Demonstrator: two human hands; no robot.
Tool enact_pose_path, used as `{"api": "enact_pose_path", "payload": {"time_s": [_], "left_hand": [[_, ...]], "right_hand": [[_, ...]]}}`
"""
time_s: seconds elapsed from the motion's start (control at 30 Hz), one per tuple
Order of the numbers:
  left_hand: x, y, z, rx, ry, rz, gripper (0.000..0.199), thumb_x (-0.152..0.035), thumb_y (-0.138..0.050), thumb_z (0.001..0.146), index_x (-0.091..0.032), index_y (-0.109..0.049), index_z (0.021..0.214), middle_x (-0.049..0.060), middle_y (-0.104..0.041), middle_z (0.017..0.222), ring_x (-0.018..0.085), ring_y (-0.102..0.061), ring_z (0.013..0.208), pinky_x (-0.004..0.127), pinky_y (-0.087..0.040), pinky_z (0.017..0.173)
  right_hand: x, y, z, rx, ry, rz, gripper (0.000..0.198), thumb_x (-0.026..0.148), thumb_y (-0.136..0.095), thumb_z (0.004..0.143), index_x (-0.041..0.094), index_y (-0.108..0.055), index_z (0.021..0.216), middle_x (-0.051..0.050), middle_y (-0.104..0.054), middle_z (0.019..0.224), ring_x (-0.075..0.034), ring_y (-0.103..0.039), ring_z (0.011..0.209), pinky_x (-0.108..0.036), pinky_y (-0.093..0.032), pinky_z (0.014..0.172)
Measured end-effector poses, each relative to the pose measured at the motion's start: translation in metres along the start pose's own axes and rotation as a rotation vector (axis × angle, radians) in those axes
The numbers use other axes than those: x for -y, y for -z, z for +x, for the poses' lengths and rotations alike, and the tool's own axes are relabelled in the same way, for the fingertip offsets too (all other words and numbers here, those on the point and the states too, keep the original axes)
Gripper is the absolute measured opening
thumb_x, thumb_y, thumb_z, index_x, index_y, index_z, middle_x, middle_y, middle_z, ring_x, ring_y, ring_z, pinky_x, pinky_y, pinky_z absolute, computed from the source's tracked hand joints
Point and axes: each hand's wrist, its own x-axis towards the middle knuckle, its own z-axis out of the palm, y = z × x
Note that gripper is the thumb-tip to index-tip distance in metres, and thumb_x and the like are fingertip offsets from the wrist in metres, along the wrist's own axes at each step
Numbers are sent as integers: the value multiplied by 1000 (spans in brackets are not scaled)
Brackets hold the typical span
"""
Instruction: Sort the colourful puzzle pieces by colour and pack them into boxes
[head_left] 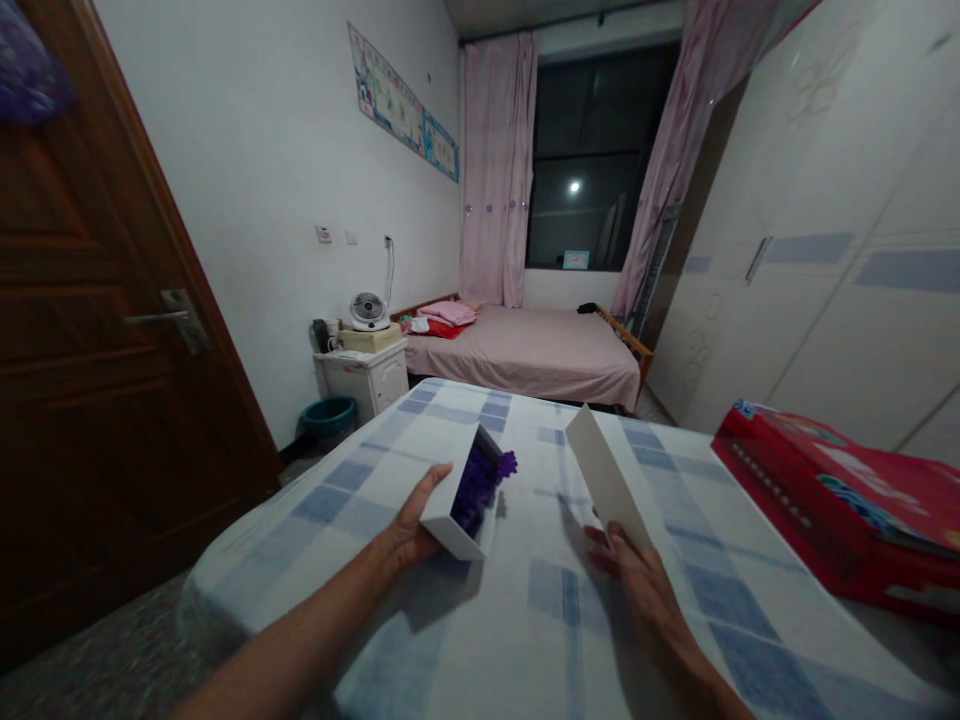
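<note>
My left hand [417, 520] grips a small white box [455, 510] that is tilted with its open side turned to the right. Inside it lie several dark purple pieces [476, 485], and one bumpy purple piece [508, 464] pokes out past the rim. What kind of pieces they are, I cannot make out. My right hand [628, 560] is closed on a flat white box lid [606, 475], held up on edge and apart from the box. Both hands are over a bed with a blue-and-white checked sheet [547, 640].
To the right on the sheet rests a large red box [825, 510]. Beyond the checked bed stand a second bed with a pink sheet [540, 350], a white nightstand [367, 380] bearing a fan [369, 311], and a teal bin [328, 412]. A wooden door [97, 350] is at left, a wardrobe [817, 330] at right.
</note>
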Motion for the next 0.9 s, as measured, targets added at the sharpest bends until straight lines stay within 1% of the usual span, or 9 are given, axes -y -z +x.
{"api": "enact_pose_path", "payload": {"time_s": [0.17,0.3,0.43,0.5,0.57,0.67,0.77,0.83,0.9], "left_hand": [[-44,19,-15,-271,-37,331,35,-40,-62,77,-10,-61,94,5,-68,68,16,-61,55,28,-49,56],[-65,24,-16,-339,-79,698,57,-48,-67,71,-9,-58,111,8,-71,82,19,-64,63,27,-48,56],[-78,28,-7,-451,-183,1199,78,-59,-57,72,-13,-42,134,13,-65,114,25,-65,90,33,-49,73],[-83,29,-3,-520,-238,1415,80,-59,-56,71,-15,-41,136,15,-55,130,30,-57,111,36,-44,88],[-87,30,-1,-564,-269,1501,82,-58,-60,67,-16,-43,135,16,-45,139,35,-43,125,40,-35,99],[-93,29,-3,-606,-345,1556,82,-56,-62,65,-15,-44,135,17,-41,142,36,-35,131,44,-28,104],[-99,19,-13,-653,-547,1452,75,-52,-65,65,-14,-50,128,14,-50,133,34,-43,124,41,-33,103],[-98,6,-21,-570,-623,1131,66,-49,-64,67,-14,-54,123,11,-61,119,30,-56,109,38,-44,92],[-91,-10,-27,-403,-604,686,54,-46,-59,74,-13,-57,116,8,-68,99,25,-65,87,34,-52,76]], "right_hand": [[0,5,-3,7,-28,-10,52,53,-54,74,9,-64,98,-12,-72,82,-20,-66,65,-32,-52,64],[3,4,-4,0,-49,-4,51,54,-54,72,8,-65,90,-13,-71,78,-19,-64,60,-31,-50,62],[5,2,-6,-11,-44,15,52,55,-58,66,9,-66,88,-11,-71,75,-19,-63,59,-31,-48,61],[7,1,-8,-10,-22,7,50,55,-59,64,11,-67,86,-10,-71,75,-19,-62,59,-31,-47,61],[7,0,-9,-23,-20,-14,47,54,-58,63,12,-67,81,-10,-70,72,-19,-61,58,-31,-47,60],[6,-1,-9,-38,-21,-18,43,52,-58,63,13,-67,78,-9,-69,69,-18,-60,56,-30,-46,59],[3,-1,-7,-39,-23,13,41,49,-59,65,11,-66,79,-9,-69,67,-18,-59,55,-30,-46,58],[3,-1,-5,-55,-64,112,41,48,-59,67,11,-65,84,-9,-69,68,-19,-61,56,-31,-47,58],[8,-1,-5,-60,-118,309,41,43,-61,68,13,-63,96,-8,-70,77,-20,-64,65,-32,-48,60]]}}
